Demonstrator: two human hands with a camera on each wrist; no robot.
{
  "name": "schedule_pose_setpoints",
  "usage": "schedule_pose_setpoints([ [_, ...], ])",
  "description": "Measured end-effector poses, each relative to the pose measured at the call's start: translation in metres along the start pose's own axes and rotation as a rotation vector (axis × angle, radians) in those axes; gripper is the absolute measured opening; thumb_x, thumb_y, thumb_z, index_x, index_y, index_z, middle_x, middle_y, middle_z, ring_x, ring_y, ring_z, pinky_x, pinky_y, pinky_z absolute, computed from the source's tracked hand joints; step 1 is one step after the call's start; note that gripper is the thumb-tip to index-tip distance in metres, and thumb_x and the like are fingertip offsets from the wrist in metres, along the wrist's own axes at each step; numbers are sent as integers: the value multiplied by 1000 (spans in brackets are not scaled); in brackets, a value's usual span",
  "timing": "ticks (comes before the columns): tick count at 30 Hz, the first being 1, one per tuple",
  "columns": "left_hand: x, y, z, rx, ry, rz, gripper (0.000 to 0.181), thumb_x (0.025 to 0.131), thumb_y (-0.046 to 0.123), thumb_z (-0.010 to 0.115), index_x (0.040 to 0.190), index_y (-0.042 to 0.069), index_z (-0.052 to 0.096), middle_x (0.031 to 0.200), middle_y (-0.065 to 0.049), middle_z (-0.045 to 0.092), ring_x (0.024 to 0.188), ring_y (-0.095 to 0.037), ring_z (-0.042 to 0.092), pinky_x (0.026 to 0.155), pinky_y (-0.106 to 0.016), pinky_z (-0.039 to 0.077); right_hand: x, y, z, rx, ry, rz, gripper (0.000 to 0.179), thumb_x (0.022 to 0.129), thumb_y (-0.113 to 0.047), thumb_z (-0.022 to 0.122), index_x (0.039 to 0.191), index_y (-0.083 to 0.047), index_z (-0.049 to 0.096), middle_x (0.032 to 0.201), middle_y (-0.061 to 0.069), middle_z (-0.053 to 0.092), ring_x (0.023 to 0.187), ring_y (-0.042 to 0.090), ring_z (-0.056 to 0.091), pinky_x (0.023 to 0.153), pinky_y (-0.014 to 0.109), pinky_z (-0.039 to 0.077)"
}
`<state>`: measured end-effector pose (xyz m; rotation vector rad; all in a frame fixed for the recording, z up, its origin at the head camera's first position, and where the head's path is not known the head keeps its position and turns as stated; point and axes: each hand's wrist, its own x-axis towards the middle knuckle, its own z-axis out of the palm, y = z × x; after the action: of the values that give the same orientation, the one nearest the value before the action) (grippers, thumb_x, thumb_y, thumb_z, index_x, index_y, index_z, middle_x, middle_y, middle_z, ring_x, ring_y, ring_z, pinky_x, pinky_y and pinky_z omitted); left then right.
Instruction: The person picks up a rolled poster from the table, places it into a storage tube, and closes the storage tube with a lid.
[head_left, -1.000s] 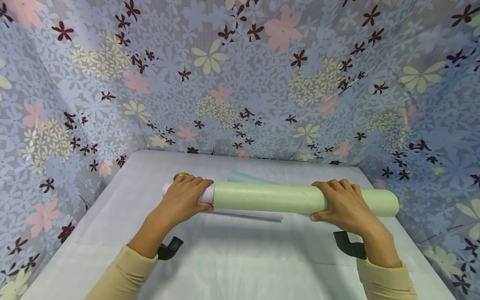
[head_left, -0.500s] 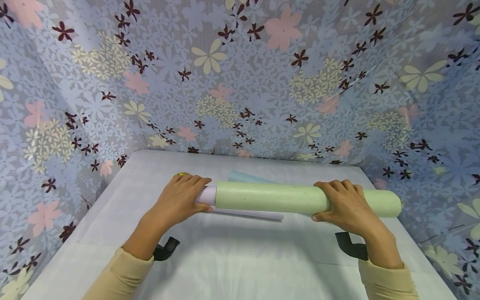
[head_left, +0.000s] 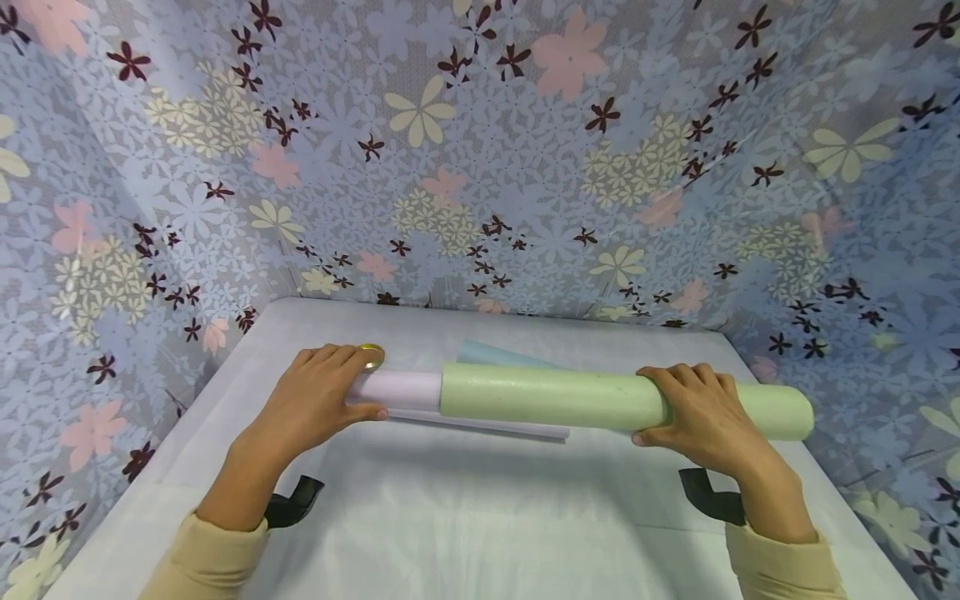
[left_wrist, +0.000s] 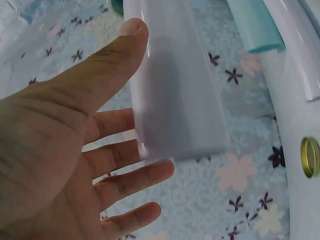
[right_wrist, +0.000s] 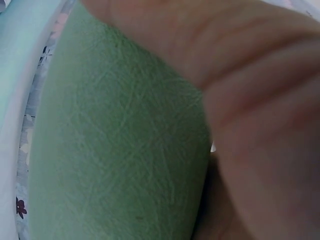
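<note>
A pale green roll of sheet material lies across the view above the table, with a whitish-lilac roll sticking out of its left end. My right hand grips the green roll toward its right end; the right wrist view shows the green fibrous surface close beside the thumb. At the free end of the lilac roll is my left hand. In the left wrist view its thumb touches the lilac roll's side, while the fingers are spread and nearly straight, partly behind the roll.
Behind the green roll a light blue roll lies on the white-covered table. Another lilac roll lies below it. A gold-rimmed ring sits by my left hand. Flowered cloth hangs around the table.
My left hand has slid left along the lilac roll to its end, uncovering more of it. The green roll and my right hand have shifted slightly right.
</note>
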<state>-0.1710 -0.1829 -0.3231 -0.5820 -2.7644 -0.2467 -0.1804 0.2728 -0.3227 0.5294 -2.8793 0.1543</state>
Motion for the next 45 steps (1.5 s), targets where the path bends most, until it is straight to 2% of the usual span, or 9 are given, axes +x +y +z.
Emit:
schedule_pose_setpoints([
  [7,-14,-20,-7,-76,-68,-94,68,76,48,73,132,16,53,127,-11,61,118,-36,54,96,-54,39,-3,4,0,-1,4,4,83,63,-47,83,131,-15,49,119,18,58,108,41,46,86,55,30],
  [16,-26,-33,-4,-201,-119,-142,69,80,49,69,136,14,49,133,-16,56,121,-40,50,99,-58,37,-6,8,0,1,-2,9,85,62,-54,81,132,-17,49,119,18,58,107,41,47,83,55,31],
  [20,-29,-37,-1,-273,-131,-167,70,81,51,67,138,15,47,138,-15,51,124,-40,47,98,-62,37,-7,8,0,-3,3,6,84,62,-51,82,132,-16,49,120,19,58,107,41,47,83,55,32],
  [24,-32,-42,5,-357,-112,-173,69,82,50,66,138,16,46,139,-13,51,125,-39,48,97,-62,39,-7,7,-1,-2,0,9,84,62,-50,82,132,-15,49,120,19,58,108,42,46,83,55,31],
  [34,-37,-50,18,-590,-28,-148,62,85,33,69,139,18,44,135,-13,54,119,-39,54,93,-55,46,-6,5,-2,0,-3,10,82,63,-46,83,132,-16,49,120,19,58,107,41,46,83,55,31],
  [39,-37,-52,21,-638,0,-133,59,85,30,69,139,20,45,136,-11,54,117,-34,56,95,-49,47,-5,4,-2,-9,3,2,83,63,-47,83,132,-16,49,121,18,58,107,41,47,83,55,32],
  [45,-37,-52,27,-689,33,-113,57,86,27,69,138,22,47,135,-7,55,116,-23,58,96,-32,48,-4,3,-3,-5,4,-1,83,63,-47,83,132,-16,49,120,18,58,107,41,47,83,54,32],
])
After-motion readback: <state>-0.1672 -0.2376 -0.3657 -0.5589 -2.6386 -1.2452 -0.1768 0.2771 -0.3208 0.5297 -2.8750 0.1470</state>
